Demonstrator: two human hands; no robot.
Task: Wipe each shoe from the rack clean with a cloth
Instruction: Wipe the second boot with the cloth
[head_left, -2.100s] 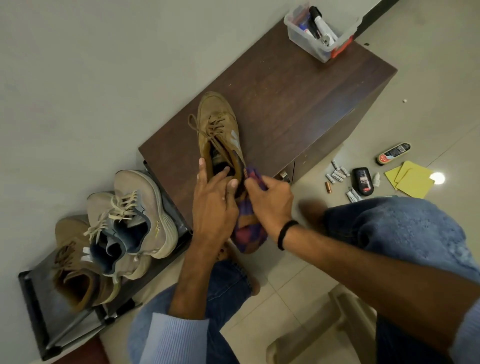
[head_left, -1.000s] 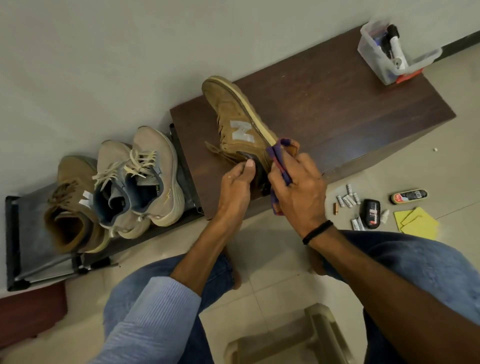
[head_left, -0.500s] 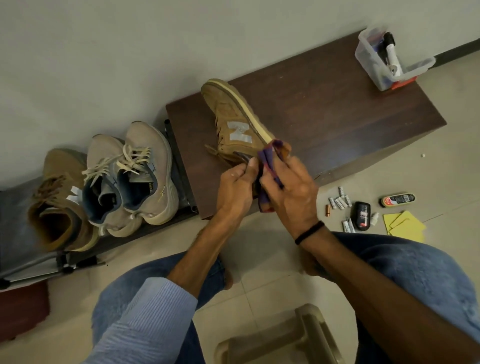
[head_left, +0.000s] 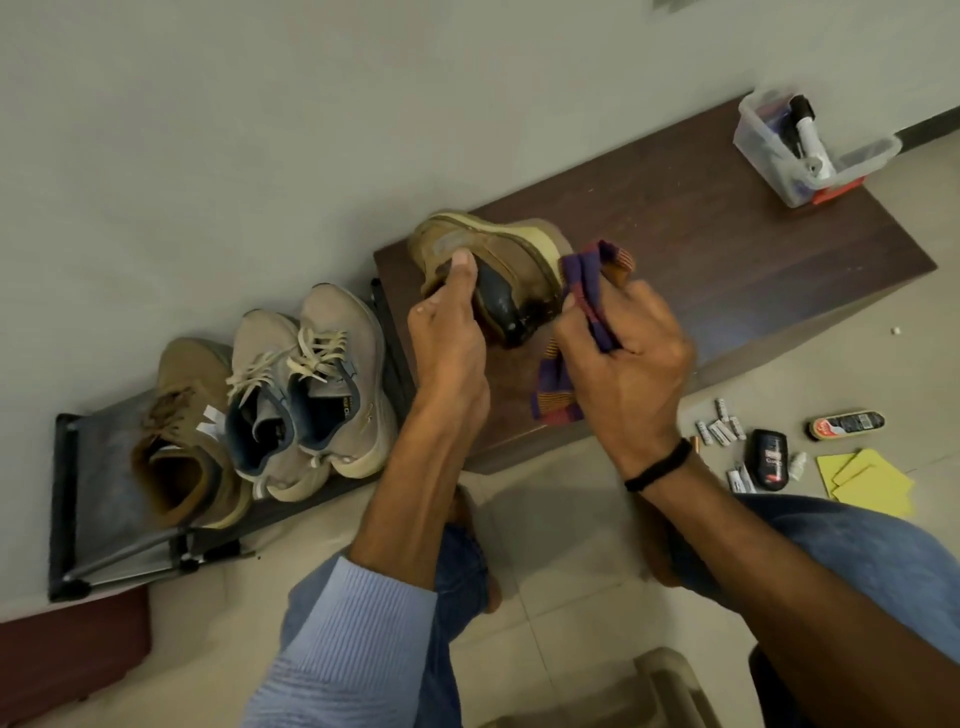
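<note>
My left grip (head_left: 447, 332) is clenched on the near end of the tan shoe (head_left: 514, 254), propping it tilted on the tabletop (head_left: 727, 249) so its side turns toward the wiping hand. My right grip (head_left: 634, 358) is grasping the striped cloth (head_left: 587, 291), bunched against the shoe's flank with the loose tail dangling below. The beige pair (head_left: 322, 364) and the other tan shoe (head_left: 182, 431) sit on the rack (head_left: 67, 467), close enough, I'd say, for their turns.

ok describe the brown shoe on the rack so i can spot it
Left of the dark wooden cabinet stands a black metal rack. The tan suede shoe sits at its left end, with a white N the two grey sneakers beside it lack.
</note>
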